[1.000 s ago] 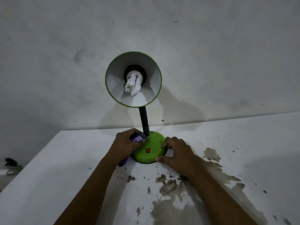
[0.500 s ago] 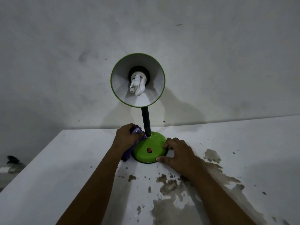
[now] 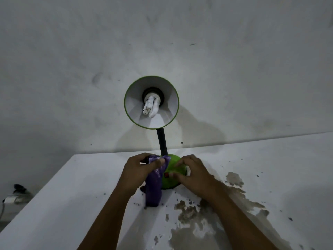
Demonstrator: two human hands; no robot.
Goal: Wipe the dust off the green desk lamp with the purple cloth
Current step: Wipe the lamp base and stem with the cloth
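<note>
The green desk lamp (image 3: 171, 179) stands on a white table, its round base near the back edge. A black neck rises to a green-rimmed shade with a white bulb, tilted toward me. My left hand (image 3: 138, 170) grips the purple cloth (image 3: 155, 188) against the left side of the base; a long fold of cloth hangs down onto the table. My right hand (image 3: 194, 175) is clamped on the right side of the base, fingers over its top by the red switch.
The white table (image 3: 72, 204) has brown patches of worn paint (image 3: 207, 213) at the front right under my right forearm. A grey wall stands right behind the lamp. Dark objects (image 3: 18, 192) lie on the floor, left of the table.
My left hand has drawn back from beside the neck to the base's front left, and more cloth hangs loose. My right hand has slid higher onto the base. The lamp sits lower in view.
</note>
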